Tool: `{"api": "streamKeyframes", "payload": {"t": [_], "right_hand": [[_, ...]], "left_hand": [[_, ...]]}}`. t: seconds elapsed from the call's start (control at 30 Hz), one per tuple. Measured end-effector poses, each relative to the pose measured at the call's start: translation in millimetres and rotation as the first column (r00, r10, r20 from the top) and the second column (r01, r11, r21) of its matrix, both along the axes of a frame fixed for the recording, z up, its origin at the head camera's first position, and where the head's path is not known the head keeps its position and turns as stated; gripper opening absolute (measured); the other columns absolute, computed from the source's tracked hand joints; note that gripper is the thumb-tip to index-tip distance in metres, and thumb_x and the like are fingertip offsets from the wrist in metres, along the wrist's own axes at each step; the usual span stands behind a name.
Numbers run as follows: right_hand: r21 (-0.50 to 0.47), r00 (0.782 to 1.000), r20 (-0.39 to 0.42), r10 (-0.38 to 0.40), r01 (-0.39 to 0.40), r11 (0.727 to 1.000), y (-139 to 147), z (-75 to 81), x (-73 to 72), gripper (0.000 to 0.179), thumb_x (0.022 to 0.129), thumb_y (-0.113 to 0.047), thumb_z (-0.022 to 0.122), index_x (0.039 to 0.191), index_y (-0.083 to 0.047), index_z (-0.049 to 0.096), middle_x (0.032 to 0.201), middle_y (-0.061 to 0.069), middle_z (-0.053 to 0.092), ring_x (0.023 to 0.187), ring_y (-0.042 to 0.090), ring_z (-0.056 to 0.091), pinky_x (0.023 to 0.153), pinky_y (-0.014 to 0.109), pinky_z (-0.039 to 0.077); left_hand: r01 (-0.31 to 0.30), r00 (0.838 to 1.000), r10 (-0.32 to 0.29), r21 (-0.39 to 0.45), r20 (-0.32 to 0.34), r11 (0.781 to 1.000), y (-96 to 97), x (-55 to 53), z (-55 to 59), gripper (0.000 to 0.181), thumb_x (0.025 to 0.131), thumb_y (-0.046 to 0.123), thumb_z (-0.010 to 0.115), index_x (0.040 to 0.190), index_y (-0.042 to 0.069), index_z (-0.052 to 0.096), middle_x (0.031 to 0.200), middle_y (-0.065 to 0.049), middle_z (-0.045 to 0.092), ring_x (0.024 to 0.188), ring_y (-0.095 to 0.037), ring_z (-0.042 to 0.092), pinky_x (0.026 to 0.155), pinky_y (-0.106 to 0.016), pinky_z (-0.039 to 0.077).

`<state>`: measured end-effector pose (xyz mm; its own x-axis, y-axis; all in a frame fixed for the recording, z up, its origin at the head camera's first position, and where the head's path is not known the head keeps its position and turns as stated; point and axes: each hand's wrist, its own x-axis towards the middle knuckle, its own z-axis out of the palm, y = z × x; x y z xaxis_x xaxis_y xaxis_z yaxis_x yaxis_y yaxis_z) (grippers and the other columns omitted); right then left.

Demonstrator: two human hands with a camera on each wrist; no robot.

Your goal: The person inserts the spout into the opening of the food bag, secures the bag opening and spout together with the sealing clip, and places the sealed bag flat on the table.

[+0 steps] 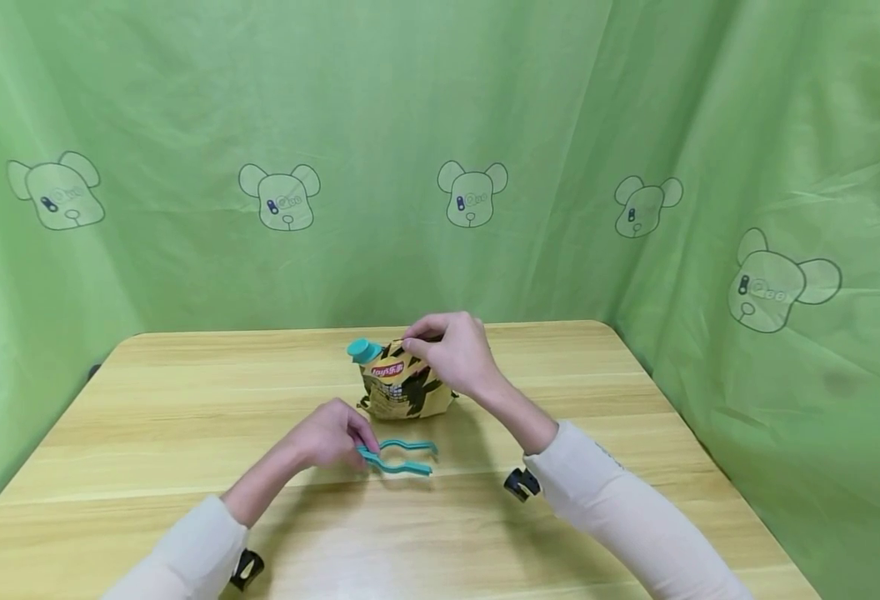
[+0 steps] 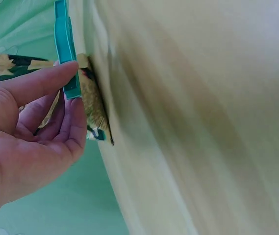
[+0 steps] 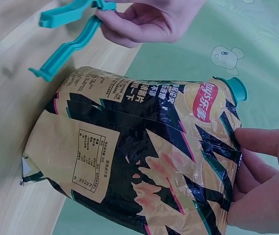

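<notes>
While the right hand point(image 1: 453, 354) pinches the top edge of the Lay's chip bag point(image 1: 402, 393) between thumb and fingers, the left hand point(image 1: 331, 433) grips one end of a teal clip point(image 3: 61, 55), its two arms spread apart. Bag stands upright near the middle of the table point(image 1: 155, 417), bottom on the wood; clip is in front of it, apart from it.

Progress, my read: partway. Done: teal cap point(image 1: 361, 350) sits at the bag's upper corner on the left-hand side, top edge is held. Left: clip is off the bag, arms not closed over anything. Can't tell how the cap is fixed, or whether the bag is sealed under the fingers.

Around: green curtain point(image 1: 380, 83) with bear outlines behind and at the sides, pale sleeves point(image 1: 597, 492), black wrist mount point(image 1: 521, 483) beside the right one. No obstacle visible between clip and bag; right hand covers part of the top edge, cap takes up one corner.
</notes>
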<state>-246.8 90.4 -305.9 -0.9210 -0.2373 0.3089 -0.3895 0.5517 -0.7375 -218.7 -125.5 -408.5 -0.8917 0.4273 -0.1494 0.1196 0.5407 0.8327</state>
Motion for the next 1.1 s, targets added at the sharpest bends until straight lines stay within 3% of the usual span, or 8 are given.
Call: {"api": "streamKeyframes", "payload": {"t": [0.33,0.73,1.1], "right_hand": [[0.011,1.0,0.005,-0.011,0.011,1.0,-2,0.1,-0.5,0.004,0.09,-0.015,0.077,0.092,-0.015,0.08,0.089,0.0,0.078,0.078,0.013,0.07,0.068,0.029,0.057],[0.01,1.0,0.016,-0.001,0.001,1.0,-1,0.8,0.0,0.005,0.091,-0.016,0.077,0.093,-0.015,0.081,0.09,0.0,0.078,0.077,0.013,0.07,0.067,0.029,0.056],[-0.002,1.0,0.02,0.001,-0.001,1.0,-1,1.0,-0.3,0.005,0.091,-0.015,0.077,0.093,-0.014,0.08,0.09,0.001,0.078,0.078,0.014,0.07,0.066,0.029,0.057]], "left_hand": [[-0.047,0.999,0.047,-0.001,0.006,0.999,-21.3,-2.1,21.1,0.028,0.069,-0.018,0.072,0.087,0.003,0.079,0.083,-0.005,0.076,0.075,-0.017,0.068,0.074,-0.03,0.058],[-0.101,0.995,0.101,0.009,0.01,0.995,-56.3,-4.4,37.2,0.02,0.073,-0.01,0.079,0.09,0.002,0.078,0.084,-0.005,0.072,0.077,-0.017,0.061,0.076,-0.03,0.053],[-0.14,0.99,0.139,-0.042,-0.022,0.989,-83.2,-8.6,58.4,0.017,0.077,-0.003,0.08,0.093,0.002,0.077,0.089,-0.01,0.072,0.081,-0.019,0.061,0.08,-0.032,0.05]]}}
